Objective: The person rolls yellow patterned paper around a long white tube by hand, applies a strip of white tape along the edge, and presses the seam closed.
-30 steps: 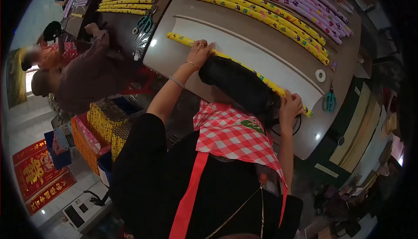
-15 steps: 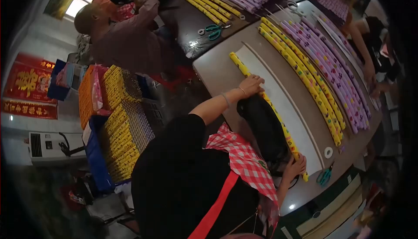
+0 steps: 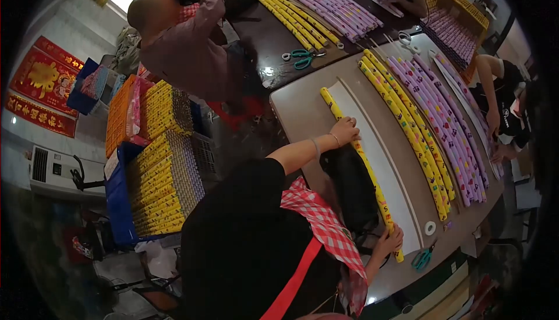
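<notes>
A long, thin roll [image 3: 368, 168] in yellow patterned wrapping lies along the near edge of a white strip of sheet [image 3: 381, 180] on the table. My left hand [image 3: 345, 131] is closed over its upper part, wearing a bracelet at the wrist. Near the lower end, my right hand [image 3: 391, 239] has its fingers wrapped round the same roll. A black, soft-looking object [image 3: 349, 189] rests between my body and the roll. Along the strip's far side runs a narrow raised brown edge [image 3: 402, 180].
Beyond the strip lie several yellow rolls [image 3: 407, 131] and purple rolls [image 3: 442, 128]. A tape ring [image 3: 430, 228] and teal-handled scissors [image 3: 421, 260] sit near my right hand. At left, a blue crate [image 3: 119, 203] holds stacked yellow rolls. Co-workers stand at the upper left and far right.
The whole view has shifted and turned slightly, so more of the far table shows. Both hands stay on the yellow roll, which keeps about the same place beside the white strip.
</notes>
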Demonstrator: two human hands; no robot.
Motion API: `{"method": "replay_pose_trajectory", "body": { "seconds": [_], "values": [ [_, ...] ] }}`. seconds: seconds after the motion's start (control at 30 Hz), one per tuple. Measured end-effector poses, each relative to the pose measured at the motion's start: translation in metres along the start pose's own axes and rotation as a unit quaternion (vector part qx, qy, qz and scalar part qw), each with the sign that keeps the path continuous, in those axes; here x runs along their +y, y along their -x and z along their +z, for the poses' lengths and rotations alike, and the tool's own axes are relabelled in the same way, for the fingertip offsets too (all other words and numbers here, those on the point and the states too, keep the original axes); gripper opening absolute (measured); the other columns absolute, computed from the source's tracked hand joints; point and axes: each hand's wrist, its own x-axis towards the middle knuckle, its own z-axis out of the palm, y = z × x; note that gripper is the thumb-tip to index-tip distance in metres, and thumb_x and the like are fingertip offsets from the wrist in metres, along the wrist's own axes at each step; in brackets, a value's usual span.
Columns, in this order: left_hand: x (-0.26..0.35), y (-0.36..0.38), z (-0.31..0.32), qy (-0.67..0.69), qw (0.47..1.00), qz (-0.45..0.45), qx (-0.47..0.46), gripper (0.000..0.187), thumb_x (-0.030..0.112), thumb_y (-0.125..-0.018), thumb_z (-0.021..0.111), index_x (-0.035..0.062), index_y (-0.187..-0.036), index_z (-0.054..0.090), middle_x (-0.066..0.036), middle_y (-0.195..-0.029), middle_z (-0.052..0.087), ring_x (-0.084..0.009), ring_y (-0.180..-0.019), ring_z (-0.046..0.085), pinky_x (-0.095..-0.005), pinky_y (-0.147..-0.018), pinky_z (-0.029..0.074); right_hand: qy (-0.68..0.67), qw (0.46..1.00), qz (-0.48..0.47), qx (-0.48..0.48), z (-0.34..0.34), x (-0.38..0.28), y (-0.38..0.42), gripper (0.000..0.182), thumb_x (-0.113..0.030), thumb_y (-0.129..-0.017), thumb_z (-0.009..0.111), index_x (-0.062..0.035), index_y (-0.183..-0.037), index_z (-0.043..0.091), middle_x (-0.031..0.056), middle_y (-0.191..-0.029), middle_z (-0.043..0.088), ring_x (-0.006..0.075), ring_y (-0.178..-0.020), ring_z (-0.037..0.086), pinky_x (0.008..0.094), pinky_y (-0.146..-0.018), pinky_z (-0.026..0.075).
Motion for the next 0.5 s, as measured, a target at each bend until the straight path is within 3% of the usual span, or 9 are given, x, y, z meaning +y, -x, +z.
{"method": "replay_pose_trajectory", "body": {
  "seconds": [0.07, 0.2, 0.33, 0.4, 0.5],
  "values": [
    [0.001, 0.002, -0.002, -0.016, 1.0, -0.015, 0.008, 0.024, 0.033, -0.072, 0.061, 0.0097, -0.077, 0.059, -0.01, -0.085, 0.054, -0.025, -0.087, 0.05, -0.0351, -0.078, 0.04, -0.002, 1.0, -0.004, -0.001, -0.002, -0.002, -0.003, 0.029, -0.028, -0.084, 0.053, -0.0137, -0.109, 0.05, 0.0087, -0.11, 0.048, 0.0268, -0.103, 0.044, 0.0405, -0.089, 0.028],
    [0.003, -0.003, -0.002, 0.002, 1.0, -0.031, 0.004, 0.023, 0.032, -0.072, 0.061, 0.0091, -0.076, 0.058, -0.007, -0.085, 0.055, -0.0251, -0.085, 0.051, -0.0352, -0.075, 0.042, -0.025, 0.999, 0.019, -0.037, -0.005, -0.001, -0.004, 0.029, -0.024, -0.082, 0.053, -0.0133, -0.109, 0.051, 0.0085, -0.108, 0.049, 0.0275, -0.103, 0.045, 0.0406, -0.089, 0.028],
    [-0.005, -0.004, 0.003, 0.023, 0.999, 0.02, 0.012, 0.026, 0.031, -0.068, 0.063, 0.0066, -0.068, 0.055, -0.009, -0.074, 0.055, -0.0263, -0.076, 0.054, -0.0357, -0.068, 0.046, -0.041, 0.999, 0.01, -0.025, -0.006, -0.001, -0.004, 0.029, -0.018, -0.079, 0.056, -0.0127, -0.107, 0.053, 0.0091, -0.107, 0.048, 0.0275, -0.101, 0.045, 0.0396, -0.087, 0.028],
    [-0.005, -0.003, -0.001, 0.026, 0.999, 0.024, 0.002, 0.02, 0.024, -0.073, 0.059, 0.0058, -0.066, 0.054, -0.009, -0.077, 0.057, -0.0269, -0.076, 0.054, -0.0361, -0.069, 0.045, -0.044, 0.999, 0.011, -0.014, -0.007, 0.002, -0.004, 0.029, -0.018, -0.078, 0.057, -0.0131, -0.107, 0.053, 0.0082, -0.106, 0.049, 0.027, -0.1, 0.045, 0.0389, -0.087, 0.028],
    [0.0, 0.003, -0.019, 0.104, 0.994, 0.023, -0.005, 0.015, 0.02, -0.074, 0.058, 0.0044, -0.074, 0.057, -0.009, -0.083, 0.058, -0.027, -0.083, 0.055, -0.0348, -0.077, 0.044, -0.06, 0.998, 0.017, -0.001, -0.013, -0.006, -0.008, 0.028, -0.018, -0.077, 0.059, -0.0133, -0.105, 0.054, 0.0075, -0.104, 0.048, 0.0269, -0.098, 0.045, 0.0388, -0.087, 0.028]
  ]
}}
